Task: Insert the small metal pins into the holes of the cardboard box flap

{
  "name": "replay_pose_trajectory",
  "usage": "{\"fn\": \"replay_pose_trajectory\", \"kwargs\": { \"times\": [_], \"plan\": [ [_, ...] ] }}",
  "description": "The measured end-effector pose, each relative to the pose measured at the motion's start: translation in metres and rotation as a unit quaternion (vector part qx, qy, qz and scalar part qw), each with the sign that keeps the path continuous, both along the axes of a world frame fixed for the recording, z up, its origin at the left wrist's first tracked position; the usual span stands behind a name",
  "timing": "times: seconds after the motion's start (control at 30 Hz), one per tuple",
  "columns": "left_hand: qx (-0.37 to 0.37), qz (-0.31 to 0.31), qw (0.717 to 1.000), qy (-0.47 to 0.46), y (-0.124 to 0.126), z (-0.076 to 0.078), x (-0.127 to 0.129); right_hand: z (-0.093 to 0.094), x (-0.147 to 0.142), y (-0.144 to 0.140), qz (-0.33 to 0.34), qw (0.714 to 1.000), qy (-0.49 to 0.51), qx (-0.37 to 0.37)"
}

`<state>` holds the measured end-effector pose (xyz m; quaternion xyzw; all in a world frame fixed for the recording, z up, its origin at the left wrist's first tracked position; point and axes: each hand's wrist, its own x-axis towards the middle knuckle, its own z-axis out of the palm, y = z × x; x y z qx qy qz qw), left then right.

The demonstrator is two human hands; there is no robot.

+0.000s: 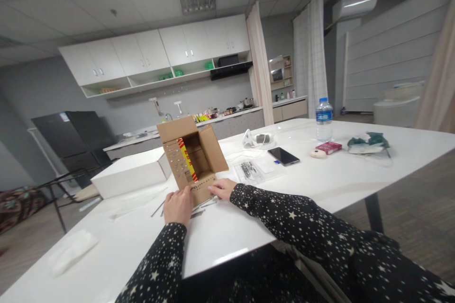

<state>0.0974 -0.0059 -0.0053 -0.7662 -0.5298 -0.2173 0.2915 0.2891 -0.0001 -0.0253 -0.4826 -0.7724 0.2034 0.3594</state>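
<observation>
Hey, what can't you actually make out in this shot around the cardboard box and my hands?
- Head view: left hand has its fingertips tucked out of sight, so any grip is unclear.
- The thin metal pieces under the hands are too small to identify.
- Cardboard box: its depths are shadowed.
- Clear bag: contents too small.

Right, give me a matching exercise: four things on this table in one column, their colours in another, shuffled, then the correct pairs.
Things:
1. box lying on its side at the person's hands
2. phone
3. flat box to the left
4. small pack near the water bottle

Colours:
A. white
B. red
C. brown cardboard
D. black

Pairs: 1-C, 2-D, 3-A, 4-B

The left hand and right hand both rest at the brown box's lower flap.
</observation>
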Motion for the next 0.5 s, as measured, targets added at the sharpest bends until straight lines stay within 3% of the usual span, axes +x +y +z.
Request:
{"fn": "replay_pose_trajectory", "kwargs": {
  "times": [0.5],
  "plan": [
    [-0.01,-0.032,0.999,-0.012,0.0004,-0.0016,-0.0009,0.0018,-0.0007,-0.0012,0.0,1.0,-0.006,0.008]
  ]
}}
